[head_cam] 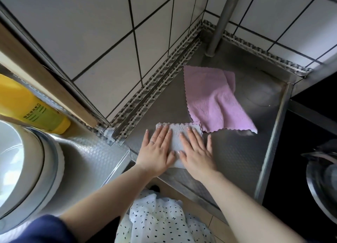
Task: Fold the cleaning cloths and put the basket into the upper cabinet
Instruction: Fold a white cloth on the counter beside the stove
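I see both forearms reaching fwd & down from the bottom of the view, palms down. Left hand (156, 151) lies flat on the white cloth (177, 139), fingers straight & spread, ring on one finger, thumb pointing inward. Right hand (196, 151) flat beside it, thumbs nearly meeting over the cloth, little finger off the cloth edge on the steel table (237, 151). Neither grip curls round anything; both just press w/ open fingers. White cloth sits near the table's front edge, its far corner touching the pink cloth (211, 100), which lies crumpled, partly doubled over, further back toward the tiled corner. Can't see a basket.
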Demonstrator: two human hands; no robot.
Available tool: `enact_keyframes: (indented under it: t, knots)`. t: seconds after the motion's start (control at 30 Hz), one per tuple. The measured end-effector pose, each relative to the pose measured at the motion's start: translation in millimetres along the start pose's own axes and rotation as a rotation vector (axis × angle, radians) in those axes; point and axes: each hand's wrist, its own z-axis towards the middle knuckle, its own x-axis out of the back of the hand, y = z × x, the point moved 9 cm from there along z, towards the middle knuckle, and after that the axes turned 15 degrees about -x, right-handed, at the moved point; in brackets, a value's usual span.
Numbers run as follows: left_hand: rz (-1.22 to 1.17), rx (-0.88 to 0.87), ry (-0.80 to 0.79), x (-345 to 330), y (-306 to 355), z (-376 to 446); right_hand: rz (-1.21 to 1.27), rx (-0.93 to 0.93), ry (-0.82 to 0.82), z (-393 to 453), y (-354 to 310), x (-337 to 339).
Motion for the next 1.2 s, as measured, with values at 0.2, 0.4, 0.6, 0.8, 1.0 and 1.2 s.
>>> enact_keyframes:
  t: [0.2, 0.4, 0.6, 0.8, 1.0, 1.2]
  knots:
    - [-0.023, 0.037, -0.032, 4, -6, 0, 0.024, 0.021, -0.07, 2, 10, 4]
    - [-0.14, 0.255, 0.113, 28, -30, -25, 0.707, -0.231, 0.177, -7, 57, 40]
    - [-0.361, 0.226, 0.061, 25, -21, -31, 0.884, -0.376, -0.145, -5, 61, 8]
    - [-0.556, 0.348, 0.202, 40, -35, -32, 0.965, -0.351, -0.295, -13, 32, 3]
    - [-0.454, 0.411, 0.233, 62, -68, -52, 0.995, -0.28, -0.455, -16, -27, -7]
    - [-0.142, 0.276, 0.11, 63, -70, -57, 0.989, -0.284, -0.507, -16, -56, -13]
